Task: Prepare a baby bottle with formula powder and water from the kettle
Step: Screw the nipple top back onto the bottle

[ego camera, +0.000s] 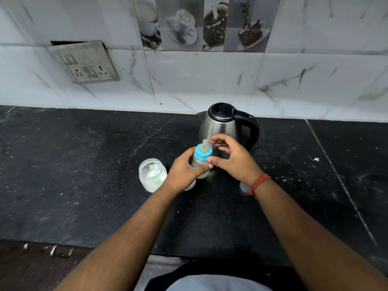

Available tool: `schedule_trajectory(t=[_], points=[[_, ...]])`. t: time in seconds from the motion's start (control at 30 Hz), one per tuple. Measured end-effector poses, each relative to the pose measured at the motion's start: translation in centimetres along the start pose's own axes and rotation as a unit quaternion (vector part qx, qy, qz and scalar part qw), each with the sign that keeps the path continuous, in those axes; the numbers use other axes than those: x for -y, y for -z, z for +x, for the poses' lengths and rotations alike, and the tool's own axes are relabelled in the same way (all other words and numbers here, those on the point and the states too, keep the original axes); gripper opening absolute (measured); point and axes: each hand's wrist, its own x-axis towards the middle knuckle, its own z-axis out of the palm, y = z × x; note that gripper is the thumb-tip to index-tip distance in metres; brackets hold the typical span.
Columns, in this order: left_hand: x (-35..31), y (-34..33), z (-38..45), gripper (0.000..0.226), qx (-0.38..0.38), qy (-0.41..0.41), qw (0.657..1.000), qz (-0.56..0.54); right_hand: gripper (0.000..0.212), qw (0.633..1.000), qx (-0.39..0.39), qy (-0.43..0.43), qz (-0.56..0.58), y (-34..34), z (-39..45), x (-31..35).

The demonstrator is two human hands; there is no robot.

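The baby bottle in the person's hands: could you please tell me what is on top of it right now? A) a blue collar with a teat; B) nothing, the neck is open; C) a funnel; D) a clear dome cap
A: the baby bottle, held in the left hand, carries a blue collar with a pale teat sticking up, and the right hand is at the collar.

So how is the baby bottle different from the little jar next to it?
The baby bottle is closed, with a blue ring and teat on top; the jar is open, with a scoop standing inside. The bottle is held by the left hand, with the right hand at its ring; nobody touches the jar, which sits on the counter. The bottle looks taller and slimmer, the jar short and wide. Both are see-through with pale contents.
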Motion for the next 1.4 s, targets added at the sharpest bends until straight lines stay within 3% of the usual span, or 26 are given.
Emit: schedule_trajectory(t=[0.1, 0.17, 0.3, 0.37, 0.43, 0.5, 0.67, 0.87, 1.03, 1.1, 1.27, 1.4], points=[[-0.3, -0.2, -0.1, 0.055, 0.019, -0.007, 1.000, 0.000, 0.061, 0.997, 0.066, -0.017, 0.041, 0.5, 0.4, 0.1], [-0.6, -0.3, -0.2, 0.055, 0.021, -0.012, 1.000, 0.001, 0.058, 0.998, 0.063, -0.021, 0.022, 0.6, 0.6, 0.3], [-1.4, -0.7, -0.4, 0.053, 0.013, -0.026, 1.000, 0.006, 0.046, 0.999, -0.027, 0.007, -0.034, -1.0, 0.5, 0.8], [-1.6, -0.9, -0.4, 0.054, 0.013, -0.031, 0.999, 0.006, 0.054, 0.993, -0.091, 0.009, -0.070, -2.0, 0.4, 1.0], [-1.6, -0.9, -0.4, 0.055, 0.021, -0.031, 0.999, 0.008, 0.063, 0.989, -0.107, -0.002, -0.101, -2.3, 0.3, 1.1], [-1.4, -0.6, -0.4, 0.054, 0.025, -0.023, 0.999, 0.005, 0.063, 0.993, -0.068, -0.023, -0.097, -1.8, 0.2, 1.0], [-1.7, -0.2, -0.4, 0.058, 0.027, -0.022, 0.999, -0.006, 0.053, 0.992, 0.073, -0.036, 0.093, 0.9, 0.1, 0.5], [-2.6, -0.7, -0.7, 0.051, 0.024, -0.024, 0.999, -0.005, 0.050, 0.999, 0.030, -0.022, 0.027, 0.8, 0.3, 1.0], [-2.4, -0.8, -0.9, 0.063, 0.021, -0.037, 0.999, 0.011, 0.047, 0.997, -0.045, -0.024, -0.049, -0.9, 0.1, 1.0], [-2.3, -0.7, -1.0, 0.064, 0.028, -0.032, 0.999, 0.012, 0.048, 0.998, -0.035, -0.032, -0.035, -0.8, 0.1, 0.8], [-2.5, 0.2, -0.7, 0.044, 0.073, -0.002, 0.997, -0.002, 0.050, 0.991, 0.108, -0.025, 0.068, 1.7, 0.3, 0.8], [-3.2, -0.2, -0.6, 0.048, 0.059, -0.012, 0.998, 0.001, 0.043, 0.995, 0.052, -0.014, 0.086, 1.5, 0.2, 0.7]])
